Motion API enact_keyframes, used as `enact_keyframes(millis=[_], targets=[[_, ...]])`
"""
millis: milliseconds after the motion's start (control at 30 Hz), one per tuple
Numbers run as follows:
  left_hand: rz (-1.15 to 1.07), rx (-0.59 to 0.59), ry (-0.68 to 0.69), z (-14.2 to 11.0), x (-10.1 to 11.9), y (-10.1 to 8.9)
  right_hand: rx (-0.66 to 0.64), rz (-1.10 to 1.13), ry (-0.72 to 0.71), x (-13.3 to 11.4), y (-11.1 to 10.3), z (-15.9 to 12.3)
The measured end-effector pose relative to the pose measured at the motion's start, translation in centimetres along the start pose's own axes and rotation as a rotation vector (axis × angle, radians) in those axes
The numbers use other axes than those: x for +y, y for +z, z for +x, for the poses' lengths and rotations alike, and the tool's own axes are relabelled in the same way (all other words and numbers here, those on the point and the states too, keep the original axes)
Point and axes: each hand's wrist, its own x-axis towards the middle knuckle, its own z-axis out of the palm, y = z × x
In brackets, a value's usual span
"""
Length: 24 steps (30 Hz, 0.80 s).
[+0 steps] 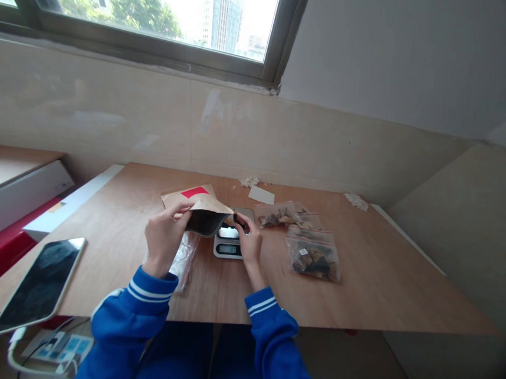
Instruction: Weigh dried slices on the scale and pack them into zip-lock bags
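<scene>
My left hand (164, 235) is closed on the upper left edge of a brown kraft-paper pouch (212, 202) with a red label. The pouch is tilted, and its dark mouth gapes toward me. My right hand (251, 239) pinches a small dark brown piece (236, 219) beside the pouch's right corner; its exact kind is unclear. Beneath both hands sits a small digital scale (229, 252), partly covered by the pouch and my right hand. A clear plastic bag (185, 257) lies on the table below the pouch.
Right of the scale lie clear zip bags (313, 254) of dark dried pieces. Behind are a white card (262, 195) and crumpled tissue (249, 181), with more tissue (356, 201) at right. A tablet (39, 283) overhangs the front left edge, cabled near a power strip (63, 347).
</scene>
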Motion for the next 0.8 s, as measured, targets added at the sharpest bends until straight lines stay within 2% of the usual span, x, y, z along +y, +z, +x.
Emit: enact_keyframes(millis=[133, 267, 367, 433, 600, 733, 800], targets=[[0.001, 0.009, -0.028, 0.1, 0.1, -0.3, -0.009, -0.061, -0.038, -0.3, -0.1, 0.1], [0.004, 0.010, -0.048, 0.1, 0.3, -0.5, 0.108, -0.080, -0.012, 0.6, -0.7, 0.9], [-0.007, 0.000, -0.047, 0.0, 0.3, -0.5, 0.165, -0.084, 0.058, 2.0, -1.4, 2.8], [-0.013, -0.006, -0.048, -0.1, 0.2, -0.5, 0.128, -0.172, 0.094, 3.0, -1.9, 4.5], [-0.013, -0.009, -0.056, -0.1, -0.1, -0.6, -0.093, -0.331, 0.114, 4.3, -2.7, 7.6], [-0.013, 0.001, -0.061, 0.1, -0.4, -0.7, -0.169, -0.381, 0.118, 4.2, -2.9, 7.6], [-0.014, 0.008, -0.067, 0.2, -0.5, -0.7, -0.141, -0.417, 0.120, 3.5, -3.0, 6.9]])
